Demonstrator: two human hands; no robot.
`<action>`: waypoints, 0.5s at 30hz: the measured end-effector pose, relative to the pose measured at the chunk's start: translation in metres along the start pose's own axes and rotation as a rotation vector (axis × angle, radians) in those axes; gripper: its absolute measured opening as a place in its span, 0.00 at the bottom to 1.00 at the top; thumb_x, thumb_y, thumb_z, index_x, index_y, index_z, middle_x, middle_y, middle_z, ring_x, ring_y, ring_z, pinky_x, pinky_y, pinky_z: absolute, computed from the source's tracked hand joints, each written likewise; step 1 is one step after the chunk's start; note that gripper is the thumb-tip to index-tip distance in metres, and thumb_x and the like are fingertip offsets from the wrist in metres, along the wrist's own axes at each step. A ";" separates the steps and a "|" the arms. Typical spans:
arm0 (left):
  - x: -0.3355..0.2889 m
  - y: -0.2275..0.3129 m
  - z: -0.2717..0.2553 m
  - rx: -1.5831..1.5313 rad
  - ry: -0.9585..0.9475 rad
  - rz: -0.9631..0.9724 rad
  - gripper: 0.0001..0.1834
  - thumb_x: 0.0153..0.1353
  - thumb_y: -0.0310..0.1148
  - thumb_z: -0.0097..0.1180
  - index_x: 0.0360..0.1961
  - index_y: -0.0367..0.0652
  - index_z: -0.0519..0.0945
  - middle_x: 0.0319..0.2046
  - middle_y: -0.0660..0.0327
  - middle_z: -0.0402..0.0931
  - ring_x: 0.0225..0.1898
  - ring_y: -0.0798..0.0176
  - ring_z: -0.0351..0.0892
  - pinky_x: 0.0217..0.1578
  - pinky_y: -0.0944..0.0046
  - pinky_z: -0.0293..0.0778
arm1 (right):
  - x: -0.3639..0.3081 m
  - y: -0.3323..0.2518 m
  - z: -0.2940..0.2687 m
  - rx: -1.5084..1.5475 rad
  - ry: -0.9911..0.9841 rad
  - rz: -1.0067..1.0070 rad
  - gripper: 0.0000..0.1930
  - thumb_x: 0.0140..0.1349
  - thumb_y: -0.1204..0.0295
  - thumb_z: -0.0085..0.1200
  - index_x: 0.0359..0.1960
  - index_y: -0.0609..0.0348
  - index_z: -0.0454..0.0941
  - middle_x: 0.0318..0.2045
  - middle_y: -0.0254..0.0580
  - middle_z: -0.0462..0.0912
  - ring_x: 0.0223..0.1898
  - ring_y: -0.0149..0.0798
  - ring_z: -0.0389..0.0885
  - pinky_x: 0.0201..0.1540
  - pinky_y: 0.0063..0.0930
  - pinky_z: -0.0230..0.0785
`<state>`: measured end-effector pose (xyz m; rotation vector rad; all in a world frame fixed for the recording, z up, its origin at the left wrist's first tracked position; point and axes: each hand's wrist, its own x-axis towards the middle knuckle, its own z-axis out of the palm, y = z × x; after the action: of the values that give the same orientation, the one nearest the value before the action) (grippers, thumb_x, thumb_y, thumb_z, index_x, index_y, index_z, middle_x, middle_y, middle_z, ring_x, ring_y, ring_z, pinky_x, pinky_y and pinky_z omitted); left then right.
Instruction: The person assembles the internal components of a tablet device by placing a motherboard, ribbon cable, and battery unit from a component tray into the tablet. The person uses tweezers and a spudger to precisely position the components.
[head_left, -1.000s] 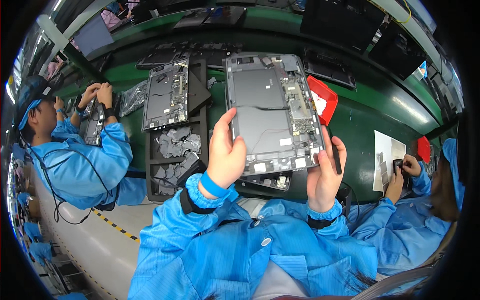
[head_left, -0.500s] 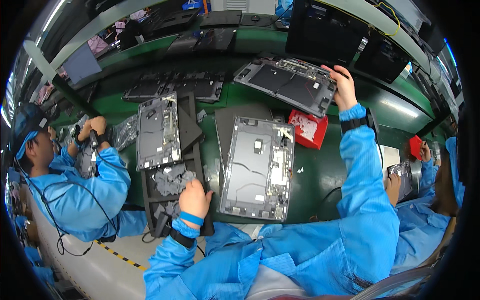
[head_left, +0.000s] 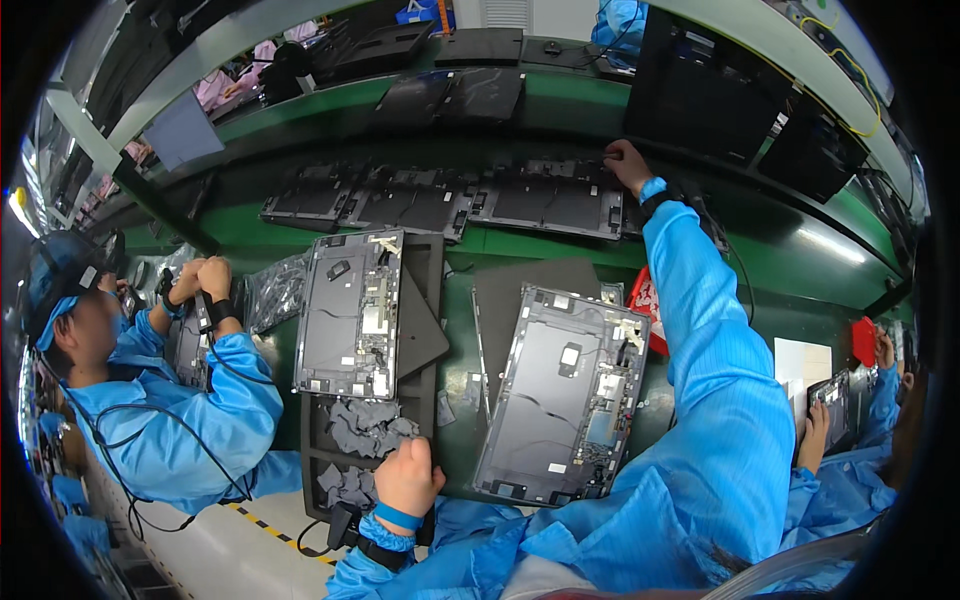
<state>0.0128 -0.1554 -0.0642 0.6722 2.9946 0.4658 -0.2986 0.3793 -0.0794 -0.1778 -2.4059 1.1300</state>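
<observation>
My right hand (head_left: 627, 168) is stretched to the far side of the bench. Its fingers are closed on the upper right corner of an opened laptop base (head_left: 550, 203), which lies in a row beside similar ones. My left hand (head_left: 408, 482) is curled near the black tray (head_left: 430, 300); whatever its fingers may hold is hidden. Crumpled grey scraps (head_left: 365, 428) lie in that tray, just beyond this hand. In front of me a grey laptop base (head_left: 545, 400) with bare boards rests tilted on the bench. Another laptop base (head_left: 345, 315) lies across the tray.
A red bin (head_left: 655, 320) with white bits is partly hidden behind my right sleeve. A co-worker (head_left: 150, 370) works at the left, and another person's hand (head_left: 815, 435) holds a device at the right. Dark monitors (head_left: 720, 90) stand at the back right.
My right hand has moved the laptop base away from me and left, from the air down into the far row. My left hand stays curled by the tray. The view has shifted.
</observation>
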 end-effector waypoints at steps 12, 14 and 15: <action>-0.004 -0.017 -0.004 -0.088 0.023 0.118 0.17 0.38 0.32 0.59 0.33 0.42 0.70 0.24 0.57 0.69 0.22 0.54 0.74 0.20 0.58 0.71 | 0.008 -0.150 0.072 -0.931 -0.326 -0.511 0.09 0.49 0.73 0.47 0.34 0.53 0.71 0.28 0.48 0.78 0.35 0.56 0.76 0.33 0.48 0.66; -0.006 -0.019 -0.003 -0.079 0.015 0.118 0.17 0.40 0.33 0.58 0.33 0.42 0.70 0.24 0.57 0.69 0.22 0.54 0.74 0.20 0.58 0.71 | 0.022 -0.173 0.143 -0.667 -0.432 -0.416 0.10 0.45 0.72 0.52 0.32 0.56 0.74 0.28 0.54 0.78 0.33 0.55 0.77 0.33 0.45 0.68; -0.007 -0.021 -0.005 -0.108 0.013 0.118 0.17 0.40 0.33 0.58 0.33 0.42 0.70 0.25 0.57 0.69 0.22 0.54 0.74 0.20 0.58 0.71 | 0.021 -0.189 0.172 -0.569 -0.548 -0.490 0.09 0.50 0.69 0.50 0.33 0.56 0.71 0.28 0.52 0.76 0.34 0.55 0.75 0.34 0.45 0.66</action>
<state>0.0100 -0.1784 -0.0662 0.8421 2.9272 0.6355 -0.3824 0.1439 -0.0235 0.5861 -2.9540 0.2690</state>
